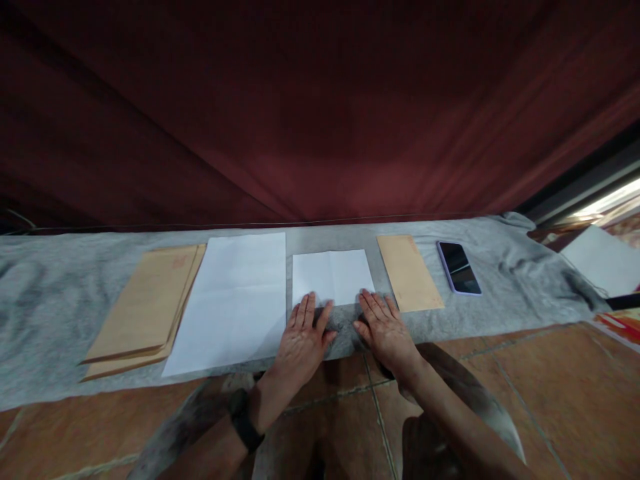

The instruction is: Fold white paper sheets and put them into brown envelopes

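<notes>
A folded white sheet of paper point(332, 273) lies on the grey cloth in front of me, with a crease running down its middle. My left hand point(304, 337) rests flat with its fingertips at the sheet's lower left corner. At the lower right corner lies my right hand point(385, 327), fingers stretched out, its outer fingers close to a single brown envelope point(409, 272). Both hands hold nothing. Left of the folded sheet is a larger white sheet point(235, 300), and beyond it a small stack of brown envelopes point(145, 303).
Grey cloth point(520, 280) covers the long, narrow surface. A phone in a purple case point(459, 268) lies right of the single envelope. Dark red fabric point(320, 133) hangs behind. Below is a tiled floor point(565, 393); a white panel point(605, 257) stands at far right.
</notes>
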{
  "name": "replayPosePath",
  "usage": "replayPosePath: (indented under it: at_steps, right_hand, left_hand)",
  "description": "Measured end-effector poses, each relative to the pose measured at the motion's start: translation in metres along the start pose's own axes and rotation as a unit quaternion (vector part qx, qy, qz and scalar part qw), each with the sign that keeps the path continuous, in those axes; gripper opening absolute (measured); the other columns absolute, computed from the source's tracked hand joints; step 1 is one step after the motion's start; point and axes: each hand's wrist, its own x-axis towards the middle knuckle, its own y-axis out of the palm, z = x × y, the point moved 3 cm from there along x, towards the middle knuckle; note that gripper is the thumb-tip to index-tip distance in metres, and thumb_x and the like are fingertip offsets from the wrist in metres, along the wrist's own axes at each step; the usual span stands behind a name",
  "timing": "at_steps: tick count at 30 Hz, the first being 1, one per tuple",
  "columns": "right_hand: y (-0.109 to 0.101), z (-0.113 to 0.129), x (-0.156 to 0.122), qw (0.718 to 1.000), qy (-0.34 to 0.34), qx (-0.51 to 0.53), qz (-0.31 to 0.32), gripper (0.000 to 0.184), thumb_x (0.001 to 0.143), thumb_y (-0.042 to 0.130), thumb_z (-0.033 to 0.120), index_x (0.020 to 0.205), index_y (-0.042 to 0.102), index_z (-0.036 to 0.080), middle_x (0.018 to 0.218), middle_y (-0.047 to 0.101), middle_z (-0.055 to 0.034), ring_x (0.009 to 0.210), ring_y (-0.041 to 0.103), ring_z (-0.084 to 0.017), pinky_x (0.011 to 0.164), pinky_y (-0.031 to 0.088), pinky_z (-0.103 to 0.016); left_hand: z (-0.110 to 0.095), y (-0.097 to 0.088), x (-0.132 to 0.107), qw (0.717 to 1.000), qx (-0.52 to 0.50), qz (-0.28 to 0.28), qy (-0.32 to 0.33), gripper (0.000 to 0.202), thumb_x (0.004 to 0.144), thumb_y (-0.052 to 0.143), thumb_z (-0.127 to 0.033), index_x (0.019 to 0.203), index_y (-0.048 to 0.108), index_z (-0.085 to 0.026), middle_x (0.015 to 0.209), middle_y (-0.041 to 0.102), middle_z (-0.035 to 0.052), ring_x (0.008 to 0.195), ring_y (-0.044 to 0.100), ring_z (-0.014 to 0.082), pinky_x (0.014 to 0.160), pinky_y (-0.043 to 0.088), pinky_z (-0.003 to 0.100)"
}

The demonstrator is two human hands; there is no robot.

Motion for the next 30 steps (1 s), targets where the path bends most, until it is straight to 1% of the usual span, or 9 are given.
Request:
replayPosePath:
  at_steps: [2, 3, 5, 8, 10, 13, 18, 22, 30]
  right_hand:
    - [0.002, 0.011, 0.002, 0.999, -0.029, 0.017, 0.01, 0.054, 0.105, 0.041, 0.041, 0.152, 0.042, 0.016, 0.158, 0.042, -0.0103, 0.145, 0.04, -0.028, 0.122, 0.027, -0.052]
    - [0.004, 0.018, 0.003, 0.998, -0.046, 0.028, 0.017, 0.054, 0.105, 0.041, 0.041, 0.153, 0.042, 0.017, 0.158, 0.042, -0.0091, 0.146, 0.039, -0.027, 0.122, 0.027, -0.051]
    - [0.008, 0.03, 0.004, 0.996, -0.066, 0.046, 0.025, 0.057, 0.105, 0.041, 0.044, 0.154, 0.039, 0.015, 0.158, 0.041, -0.01, 0.146, 0.038, -0.027, 0.122, 0.029, -0.05]
    - [0.014, 0.04, 0.005, 0.997, -0.048, 0.063, 0.018, 0.059, 0.105, 0.039, 0.043, 0.155, 0.038, 0.012, 0.159, 0.041, -0.0122, 0.147, 0.036, -0.026, 0.123, 0.028, -0.049]
    - [0.016, 0.042, 0.006, 0.997, -0.034, 0.07, 0.018, 0.056, 0.105, 0.038, 0.042, 0.154, 0.039, 0.013, 0.158, 0.041, -0.0117, 0.147, 0.037, -0.025, 0.123, 0.027, -0.049]
    - [0.012, 0.041, 0.01, 0.996, -0.019, 0.071, 0.041, 0.054, 0.105, 0.037, 0.04, 0.152, 0.042, 0.014, 0.158, 0.041, -0.0113, 0.147, 0.038, -0.025, 0.123, 0.027, -0.049]
    - [0.002, 0.037, 0.02, 0.993, -0.02, 0.061, 0.101, 0.05, 0.104, 0.036, 0.032, 0.15, 0.047, 0.016, 0.157, 0.043, -0.0099, 0.144, 0.043, -0.025, 0.12, 0.032, -0.049]
    - [0.0, 0.033, 0.016, 0.993, -0.033, 0.052, 0.099, 0.051, 0.102, 0.039, 0.026, 0.151, 0.045, 0.018, 0.158, 0.042, -0.0088, 0.144, 0.043, -0.024, 0.119, 0.034, -0.048]
    - [0.009, 0.042, 0.006, 0.999, -0.014, 0.04, 0.03, 0.05, 0.105, 0.039, 0.034, 0.152, 0.044, 0.018, 0.156, 0.045, -0.0121, 0.145, 0.04, -0.026, 0.119, 0.03, -0.052]
  left_hand:
    - [-0.003, -0.004, 0.001, 1.0, -0.005, 0.012, -0.003, 0.06, 0.096, 0.057, -0.042, 0.152, 0.042, -0.027, 0.162, 0.035, 0.0153, 0.148, 0.035, 0.0346, 0.117, 0.037, 0.05]
    - [-0.005, -0.006, 0.002, 1.0, -0.004, 0.018, -0.005, 0.06, 0.096, 0.057, -0.04, 0.152, 0.043, -0.029, 0.162, 0.035, 0.0149, 0.149, 0.034, 0.0356, 0.117, 0.036, 0.052]
    - [-0.009, -0.008, 0.004, 0.999, 0.0, 0.031, -0.009, 0.058, 0.096, 0.056, -0.034, 0.152, 0.044, -0.027, 0.162, 0.035, 0.0162, 0.149, 0.032, 0.0375, 0.117, 0.034, 0.053]
    - [-0.015, -0.01, 0.006, 0.998, 0.012, 0.054, -0.015, 0.057, 0.095, 0.054, -0.028, 0.151, 0.046, -0.022, 0.161, 0.036, 0.0183, 0.149, 0.032, 0.0401, 0.118, 0.032, 0.057]
    - [-0.018, -0.01, 0.008, 0.997, 0.022, 0.07, -0.017, 0.057, 0.095, 0.051, -0.026, 0.151, 0.045, -0.019, 0.161, 0.036, 0.019, 0.149, 0.032, 0.0404, 0.118, 0.03, 0.059]
    - [-0.021, -0.011, 0.011, 0.994, 0.03, 0.101, -0.018, 0.056, 0.096, 0.046, -0.022, 0.153, 0.043, -0.018, 0.161, 0.034, 0.0191, 0.149, 0.031, 0.0388, 0.117, 0.029, 0.061]
    - [-0.02, -0.017, 0.016, 0.99, 0.022, 0.135, -0.015, 0.056, 0.097, 0.038, -0.016, 0.152, 0.042, -0.016, 0.16, 0.036, 0.0212, 0.148, 0.035, 0.0377, 0.112, 0.035, 0.062]
    - [-0.019, -0.017, 0.013, 0.994, 0.016, 0.104, -0.009, 0.053, 0.098, 0.041, -0.02, 0.15, 0.046, -0.017, 0.158, 0.04, 0.0192, 0.146, 0.038, 0.0362, 0.111, 0.037, 0.06]
    - [-0.017, -0.01, 0.0, 0.999, -0.001, 0.025, -0.026, 0.049, 0.1, 0.041, -0.029, 0.147, 0.049, -0.021, 0.16, 0.04, 0.0134, 0.147, 0.038, 0.0316, 0.116, 0.034, 0.056]
